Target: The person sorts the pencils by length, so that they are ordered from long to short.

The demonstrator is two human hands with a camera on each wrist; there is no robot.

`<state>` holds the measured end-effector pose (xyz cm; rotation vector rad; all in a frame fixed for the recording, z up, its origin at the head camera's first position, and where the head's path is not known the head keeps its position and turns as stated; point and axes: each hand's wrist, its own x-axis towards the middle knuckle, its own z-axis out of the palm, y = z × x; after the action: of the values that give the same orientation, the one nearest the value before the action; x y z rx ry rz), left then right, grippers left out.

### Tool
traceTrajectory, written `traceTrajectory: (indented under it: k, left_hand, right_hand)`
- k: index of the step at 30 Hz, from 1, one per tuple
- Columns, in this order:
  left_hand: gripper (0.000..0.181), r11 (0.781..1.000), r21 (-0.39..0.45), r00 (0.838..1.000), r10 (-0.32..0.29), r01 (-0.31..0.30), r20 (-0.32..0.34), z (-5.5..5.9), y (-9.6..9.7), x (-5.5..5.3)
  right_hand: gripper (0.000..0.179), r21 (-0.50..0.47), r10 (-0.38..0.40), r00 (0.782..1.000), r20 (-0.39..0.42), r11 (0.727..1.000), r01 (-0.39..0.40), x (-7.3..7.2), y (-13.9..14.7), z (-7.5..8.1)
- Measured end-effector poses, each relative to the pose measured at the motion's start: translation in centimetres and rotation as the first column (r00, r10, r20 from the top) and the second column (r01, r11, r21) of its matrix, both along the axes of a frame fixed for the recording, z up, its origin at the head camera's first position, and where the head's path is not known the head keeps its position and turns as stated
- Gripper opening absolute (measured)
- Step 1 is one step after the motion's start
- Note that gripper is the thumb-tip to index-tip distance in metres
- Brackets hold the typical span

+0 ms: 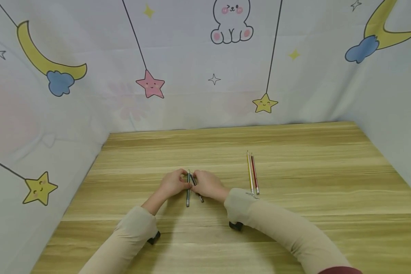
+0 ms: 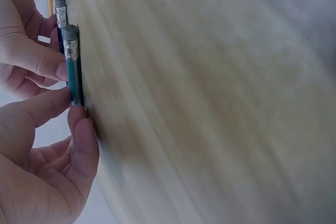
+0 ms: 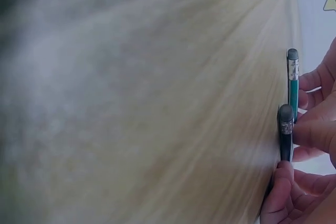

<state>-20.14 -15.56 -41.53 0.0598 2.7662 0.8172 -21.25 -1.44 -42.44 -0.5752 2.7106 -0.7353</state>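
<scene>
A green pencil [image 2: 71, 72] with a grey eraser lies on the wooden table, pinched between the thumb and fingers of my left hand [image 1: 172, 183]. Just to its right is a dark pencil [image 3: 285, 142], also eraser-tipped, which my right hand [image 1: 209, 185] pinches. Both erasers point toward me. The two pencils lie close at their far ends and spread apart toward the near ends. My hands almost meet over them, and the fingers partly cover both shafts in the head view.
To the right on the table [image 1: 311, 182], a yellow-and-white pencil [image 1: 249, 171] and a red pencil [image 1: 255, 175] lie side by side. A white printed cloth [image 1: 191, 106] hangs behind the table and along its sides.
</scene>
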Motion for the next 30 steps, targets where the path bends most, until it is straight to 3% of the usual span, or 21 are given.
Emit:
traceTrajectory:
  k: [13,18,25,30]
  left_hand:
    - [0.043,0.999,-0.041,0.999,0.008,-0.01,-0.052,0.1,0.9,0.3]
    - [0.042,0.999,-0.039,0.999,0.01,-0.012,-0.051,0.0,1.0,0.3]
    - [0.04,0.993,0.098,0.997,0.067,-0.063,-0.038,0.6,1.2,0.4]
    - [0.039,0.977,0.192,0.994,0.104,-0.098,-0.021,1.1,1.8,0.4]
  right_hand:
    - [0.031,-0.055,-0.036,0.999,0.033,0.998,0.038,0.0,0.2,0.2]
    - [0.027,-0.129,-0.054,0.997,0.053,0.99,0.06,-0.1,0.5,0.0]
    - [0.024,-0.24,-0.093,0.992,0.086,0.964,0.111,-0.1,1.8,-0.3]
    - [0.022,-0.324,-0.128,0.976,0.178,0.929,0.181,-0.2,2.9,-0.3]
